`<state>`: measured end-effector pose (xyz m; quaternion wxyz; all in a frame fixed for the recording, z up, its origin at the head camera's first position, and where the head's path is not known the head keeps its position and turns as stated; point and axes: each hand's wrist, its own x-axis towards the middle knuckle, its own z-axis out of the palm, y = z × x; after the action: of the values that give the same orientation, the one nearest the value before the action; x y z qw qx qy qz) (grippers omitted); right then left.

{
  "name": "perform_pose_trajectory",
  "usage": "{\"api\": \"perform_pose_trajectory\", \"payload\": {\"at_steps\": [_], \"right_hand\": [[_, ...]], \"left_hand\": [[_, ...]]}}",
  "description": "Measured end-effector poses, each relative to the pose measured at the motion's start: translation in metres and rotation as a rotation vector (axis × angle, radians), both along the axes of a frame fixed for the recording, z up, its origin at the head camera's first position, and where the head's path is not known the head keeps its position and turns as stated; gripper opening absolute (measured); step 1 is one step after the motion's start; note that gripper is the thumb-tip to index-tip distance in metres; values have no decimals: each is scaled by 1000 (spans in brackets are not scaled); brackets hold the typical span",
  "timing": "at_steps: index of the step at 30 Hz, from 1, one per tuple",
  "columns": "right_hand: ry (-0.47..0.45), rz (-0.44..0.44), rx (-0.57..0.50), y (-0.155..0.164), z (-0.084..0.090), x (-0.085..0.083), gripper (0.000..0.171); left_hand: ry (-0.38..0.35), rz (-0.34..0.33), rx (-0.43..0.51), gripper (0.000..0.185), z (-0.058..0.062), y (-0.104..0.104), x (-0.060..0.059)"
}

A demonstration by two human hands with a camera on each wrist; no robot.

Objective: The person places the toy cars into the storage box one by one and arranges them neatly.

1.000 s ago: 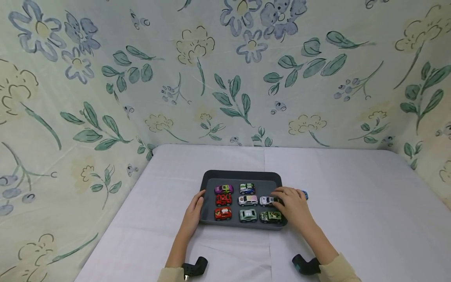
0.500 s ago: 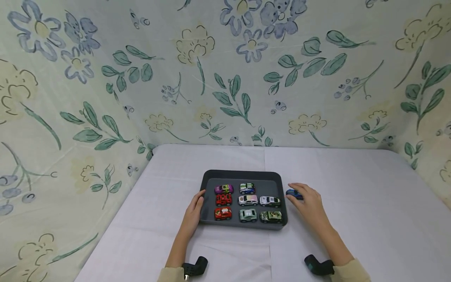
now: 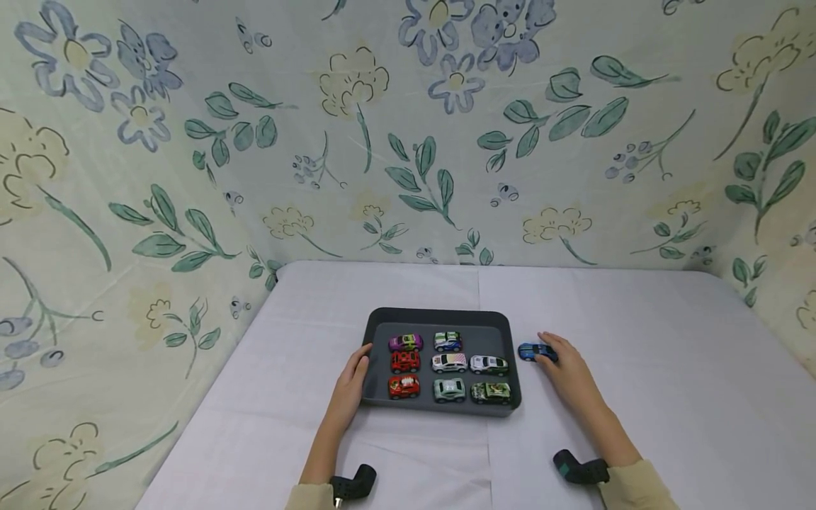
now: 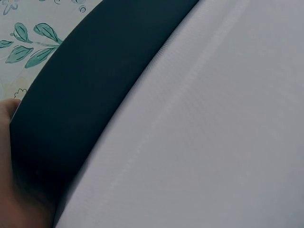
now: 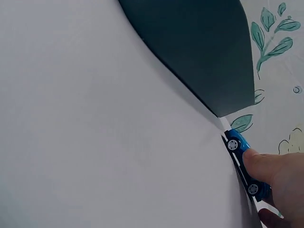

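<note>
A dark grey tray (image 3: 440, 313) lies mid-table and holds several toy cars in rows, among them a purple one (image 3: 405, 342), a white one (image 3: 488, 365) and a camouflage one (image 3: 491, 392). A blue toy car (image 3: 534, 351) stands on the cloth just right of the tray. My right hand (image 3: 556, 358) pinches its far end. In the right wrist view a fingertip (image 5: 260, 165) lies over the blue car (image 5: 237, 147) beside the tray's corner (image 5: 199, 47). My left hand (image 3: 350, 382) rests against the tray's left edge, thumb at the rim. The left wrist view shows only the tray's wall (image 4: 95, 80).
The white tablecloth (image 3: 637, 368) spreads wide to the right and in front of the tray. Floral fabric (image 3: 408, 142) closes off the back and both sides. Black wrist mounts (image 3: 353, 484) sit on both forearms near the front edge.
My right hand left the white car in the tray, moved right over the rim and took hold of the blue car. The left hand and the tray stayed still.
</note>
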<state>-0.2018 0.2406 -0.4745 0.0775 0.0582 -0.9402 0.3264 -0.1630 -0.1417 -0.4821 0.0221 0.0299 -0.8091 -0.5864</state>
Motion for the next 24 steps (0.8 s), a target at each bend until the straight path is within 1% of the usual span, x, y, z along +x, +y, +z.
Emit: {"api": "perform_pose_trajectory", "payload": {"at_steps": [3,7,10,15,21,24], "right_hand": [[-25,-7,-11,0,-3,0,44],[6,-26,-4,0,-5,0,40],[23,-39,-6,-1,-3,1,38],[53,-50,-32,-6,6,6,39],[159,-44,-60,-17,22,12,35],[191,-62,-51,-25,31,15,33]], "left_hand": [[-3,-2,0,45,0,0,0],[-12,-9,11,43,1,-1,-1],[-9,-12,21,42,1,-2,-2],[-5,5,10,43,0,-1,-2],[10,19,11,43,0,1,1],[4,19,16,43,0,1,1]]}}
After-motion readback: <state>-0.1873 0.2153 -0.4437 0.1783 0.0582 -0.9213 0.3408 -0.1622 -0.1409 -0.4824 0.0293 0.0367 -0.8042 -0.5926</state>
